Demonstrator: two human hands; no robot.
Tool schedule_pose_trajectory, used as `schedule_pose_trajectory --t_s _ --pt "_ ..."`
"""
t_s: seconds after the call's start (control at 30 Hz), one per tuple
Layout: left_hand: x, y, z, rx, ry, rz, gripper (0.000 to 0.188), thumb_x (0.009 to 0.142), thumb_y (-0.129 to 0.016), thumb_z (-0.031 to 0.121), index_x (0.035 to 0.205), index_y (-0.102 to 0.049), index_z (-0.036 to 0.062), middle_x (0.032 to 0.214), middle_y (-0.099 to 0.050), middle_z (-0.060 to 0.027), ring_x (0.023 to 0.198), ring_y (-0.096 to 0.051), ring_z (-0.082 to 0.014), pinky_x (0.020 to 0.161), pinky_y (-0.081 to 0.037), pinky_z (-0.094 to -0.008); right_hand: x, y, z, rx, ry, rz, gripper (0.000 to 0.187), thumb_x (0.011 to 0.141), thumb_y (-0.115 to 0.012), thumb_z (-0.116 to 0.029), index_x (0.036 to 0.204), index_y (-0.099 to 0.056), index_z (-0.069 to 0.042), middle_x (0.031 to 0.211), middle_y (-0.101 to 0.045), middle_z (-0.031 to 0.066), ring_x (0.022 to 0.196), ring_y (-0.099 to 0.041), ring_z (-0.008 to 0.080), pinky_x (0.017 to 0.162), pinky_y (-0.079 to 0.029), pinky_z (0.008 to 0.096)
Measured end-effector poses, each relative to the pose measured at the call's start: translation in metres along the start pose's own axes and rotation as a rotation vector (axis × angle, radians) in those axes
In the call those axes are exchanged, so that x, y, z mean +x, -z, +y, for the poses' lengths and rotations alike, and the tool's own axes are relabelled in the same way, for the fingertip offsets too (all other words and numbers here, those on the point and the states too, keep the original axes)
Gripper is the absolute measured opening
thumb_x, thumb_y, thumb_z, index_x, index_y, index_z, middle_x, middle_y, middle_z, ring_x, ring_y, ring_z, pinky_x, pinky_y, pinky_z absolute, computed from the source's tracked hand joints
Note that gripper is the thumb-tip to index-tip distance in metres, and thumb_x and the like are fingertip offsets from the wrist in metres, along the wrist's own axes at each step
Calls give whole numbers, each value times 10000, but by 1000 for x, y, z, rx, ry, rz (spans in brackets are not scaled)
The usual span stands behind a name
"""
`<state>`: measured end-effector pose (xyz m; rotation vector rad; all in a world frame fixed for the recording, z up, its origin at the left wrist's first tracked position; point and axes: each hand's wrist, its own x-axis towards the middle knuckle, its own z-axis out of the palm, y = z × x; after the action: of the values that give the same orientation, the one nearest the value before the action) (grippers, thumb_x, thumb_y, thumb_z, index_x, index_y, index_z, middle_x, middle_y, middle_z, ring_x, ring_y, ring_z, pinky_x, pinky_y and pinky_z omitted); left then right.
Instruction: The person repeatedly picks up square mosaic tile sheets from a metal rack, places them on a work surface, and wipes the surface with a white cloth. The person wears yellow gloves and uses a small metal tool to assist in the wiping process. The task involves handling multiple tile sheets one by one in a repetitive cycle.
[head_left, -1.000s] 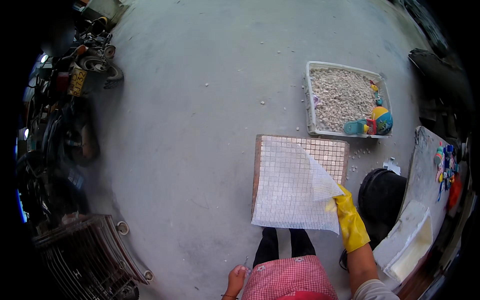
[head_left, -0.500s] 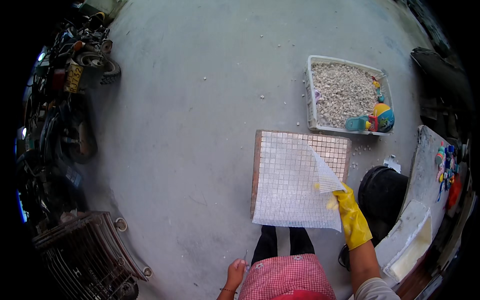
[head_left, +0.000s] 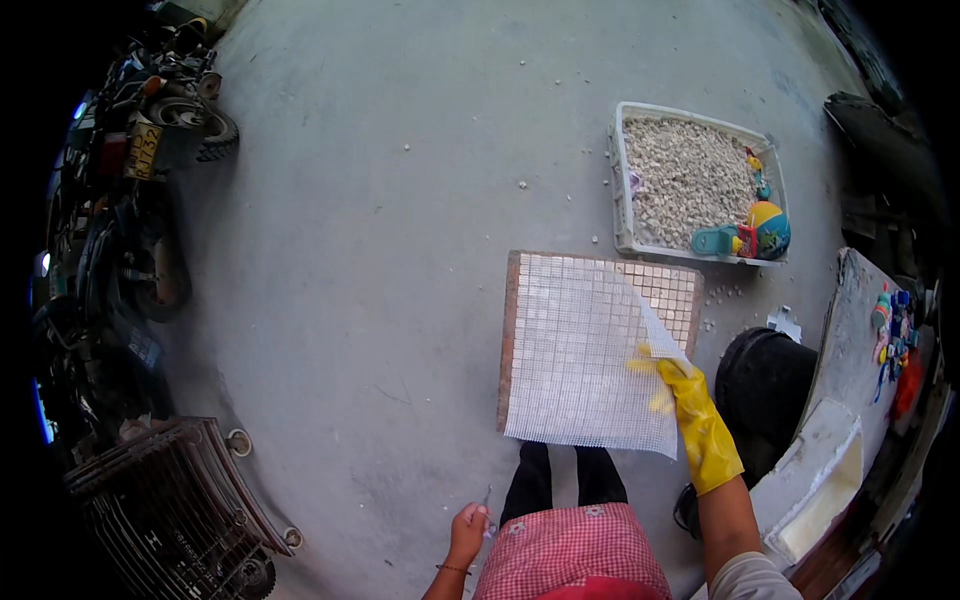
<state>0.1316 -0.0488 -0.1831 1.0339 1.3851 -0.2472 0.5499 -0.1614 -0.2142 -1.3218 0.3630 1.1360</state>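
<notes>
A white mesh sheet (head_left: 575, 370) covers most of a square board (head_left: 503, 345) set with small beige stone tiles (head_left: 668, 290). Its right side is folded back, baring tiles at the upper right corner. My right hand (head_left: 690, 405), in a yellow rubber glove, grips the mesh at this fold; some gloved fingers show through from beneath. Low in the view, left of my apron, my bare left hand (head_left: 468, 528) is closed around a thin grey tool (head_left: 487, 494). Only the tool's narrow tip and a pale bit by the fingers show.
Beyond the board stands a white crate (head_left: 622, 190) of stone chips (head_left: 690, 175) with a ball (head_left: 768, 230) and toys. A black bucket (head_left: 760, 385) and a white foam box (head_left: 815, 480) are at right. Motorcycles (head_left: 150, 240) and a metal rack (head_left: 170, 510) line the left.
My right hand has moved slightly left and up with the mesh fold, and the raised flap looks narrower. My left hand still holds the thin tool.
</notes>
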Motion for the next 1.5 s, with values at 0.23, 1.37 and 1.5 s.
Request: schedule_pose_trajectory --t_s 0.23,1.37,1.5 --pt "3 -2 5 -18 18 -13 242 928 -461 214 813 -575 35 576 -458 25 532 -407 -59 502 -340 -226 3 7 0 -116 23 -82 458 883 -574 -276 1226 -506 20 1116 -580 129 926 -605 182 759 -516 239" --pt "122 -40 120 823 -652 113 168 878 -519 214 864 -537 48 738 -590 -186 687 -565 -397 578 -437 -480 -35 -18 -25 -331 132 -25 569 855 -593 -361 1286 -459 -13 1204 -532 144 1079 -531 223 903 -437 297" --pt "129 -43 133 909 -615 92 171 878 -516 218 857 -534 49 747 -591 -178 692 -566 -388 580 -440 -474 -45 -19 -30 -347 109 23 562 867 -576 -360 1295 -446 -20 1226 -515 149 1103 -511 229 914 -438 317"
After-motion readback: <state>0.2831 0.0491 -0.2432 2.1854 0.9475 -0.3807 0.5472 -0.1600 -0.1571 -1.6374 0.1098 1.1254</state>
